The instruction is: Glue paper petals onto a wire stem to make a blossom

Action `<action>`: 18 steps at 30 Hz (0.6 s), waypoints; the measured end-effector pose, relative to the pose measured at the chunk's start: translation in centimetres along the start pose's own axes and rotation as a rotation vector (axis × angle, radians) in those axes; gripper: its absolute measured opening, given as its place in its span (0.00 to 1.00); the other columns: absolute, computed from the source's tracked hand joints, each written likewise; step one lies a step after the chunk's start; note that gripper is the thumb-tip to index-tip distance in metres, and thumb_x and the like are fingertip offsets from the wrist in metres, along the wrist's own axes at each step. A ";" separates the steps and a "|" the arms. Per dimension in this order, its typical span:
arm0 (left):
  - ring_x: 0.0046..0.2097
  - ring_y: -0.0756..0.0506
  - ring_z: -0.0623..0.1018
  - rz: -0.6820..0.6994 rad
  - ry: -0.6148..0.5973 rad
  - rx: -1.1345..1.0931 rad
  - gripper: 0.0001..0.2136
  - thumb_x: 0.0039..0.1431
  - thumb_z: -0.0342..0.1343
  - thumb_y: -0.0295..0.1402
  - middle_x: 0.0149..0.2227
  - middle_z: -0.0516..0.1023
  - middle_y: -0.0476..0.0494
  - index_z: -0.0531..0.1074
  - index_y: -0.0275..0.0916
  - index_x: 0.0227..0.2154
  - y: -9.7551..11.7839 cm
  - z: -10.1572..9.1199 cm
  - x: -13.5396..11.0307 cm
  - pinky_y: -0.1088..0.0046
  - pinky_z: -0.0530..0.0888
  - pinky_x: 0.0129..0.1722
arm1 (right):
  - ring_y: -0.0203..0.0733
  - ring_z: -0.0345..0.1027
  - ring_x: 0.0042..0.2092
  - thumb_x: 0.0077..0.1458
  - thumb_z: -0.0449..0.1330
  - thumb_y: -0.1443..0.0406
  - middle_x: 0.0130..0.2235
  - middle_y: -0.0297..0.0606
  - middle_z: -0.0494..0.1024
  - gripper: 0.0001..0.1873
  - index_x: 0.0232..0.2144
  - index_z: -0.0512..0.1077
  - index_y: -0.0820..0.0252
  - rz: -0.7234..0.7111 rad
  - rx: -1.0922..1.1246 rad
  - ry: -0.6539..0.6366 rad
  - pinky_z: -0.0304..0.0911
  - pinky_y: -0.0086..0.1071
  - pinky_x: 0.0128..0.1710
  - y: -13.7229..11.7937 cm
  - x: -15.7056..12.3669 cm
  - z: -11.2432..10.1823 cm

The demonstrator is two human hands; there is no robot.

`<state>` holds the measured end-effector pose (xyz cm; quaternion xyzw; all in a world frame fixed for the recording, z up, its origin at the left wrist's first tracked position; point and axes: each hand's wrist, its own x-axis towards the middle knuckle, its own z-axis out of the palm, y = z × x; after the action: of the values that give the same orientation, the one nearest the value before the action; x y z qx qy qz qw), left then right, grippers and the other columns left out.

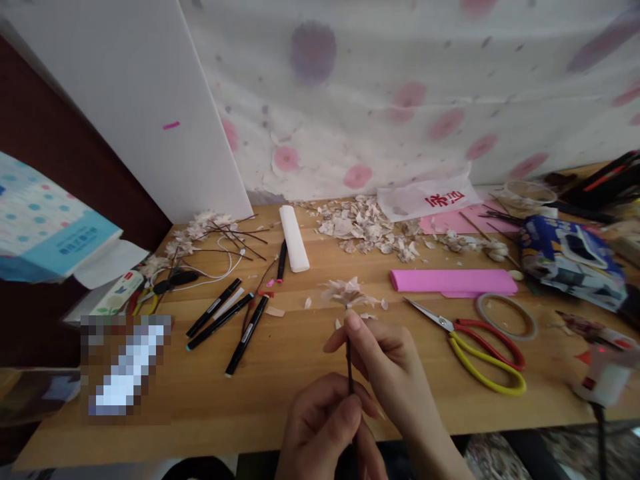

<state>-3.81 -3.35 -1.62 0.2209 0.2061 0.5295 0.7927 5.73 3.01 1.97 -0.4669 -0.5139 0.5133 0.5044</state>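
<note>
A pale artificial flower (345, 292) stands upright on a thin dark stem (349, 363) over the front middle of the table. Just under the petals, my right hand (385, 360) pinches the stem between thumb and fingers. Lower down, my left hand (327, 423) is closed round the same stem, its thumb pressed against it. The stem's bottom end runs out of sight behind the left hand. Several loose pale petals (384, 304) lie on the wood near the flower.
Scissors (453, 330) with red and yellow handles, a tape roll (506, 317) and a pink paper roll (453, 281) lie right. Black markers (247, 337) and a white roll (294, 239) lie left. Behind are a petal pile (365, 223) and finished-looking flower stems (200, 233). A glue gun (603, 373) stands far right.
</note>
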 end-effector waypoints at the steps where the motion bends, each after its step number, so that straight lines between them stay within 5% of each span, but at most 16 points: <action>1: 0.14 0.56 0.59 -0.013 0.004 0.013 0.14 0.67 0.58 0.44 0.12 0.65 0.56 0.81 0.40 0.36 -0.1 -0.2 -0.1 0.83 0.58 0.17 | 0.30 0.44 0.19 0.65 0.58 0.46 0.15 0.26 0.53 0.30 0.21 0.82 0.60 0.022 0.038 -0.007 0.41 0.29 0.18 0.2 0.1 0.2; 10: 0.17 0.56 0.63 -0.149 0.063 0.093 0.16 0.63 0.62 0.49 0.14 0.68 0.55 0.81 0.40 0.35 1.0 0.0 -0.7 0.81 0.62 0.22 | 0.31 0.42 0.20 0.63 0.58 0.44 0.15 0.27 0.54 0.33 0.17 0.81 0.60 0.065 0.154 -0.003 0.42 0.28 0.20 0.7 0.2 0.8; 18: 0.16 0.56 0.60 -0.079 0.019 0.011 0.14 0.67 0.58 0.46 0.14 0.68 0.56 0.81 0.41 0.36 -0.1 -0.5 -0.1 0.82 0.62 0.19 | 0.30 0.42 0.18 0.64 0.58 0.45 0.14 0.26 0.54 0.31 0.20 0.82 0.61 0.125 0.191 0.002 0.38 0.28 0.18 1.0 0.2 0.5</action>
<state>-4.08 -3.39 -2.10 0.2119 0.2248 0.4988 0.8098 5.22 3.26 1.04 -0.4484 -0.4319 0.5898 0.5143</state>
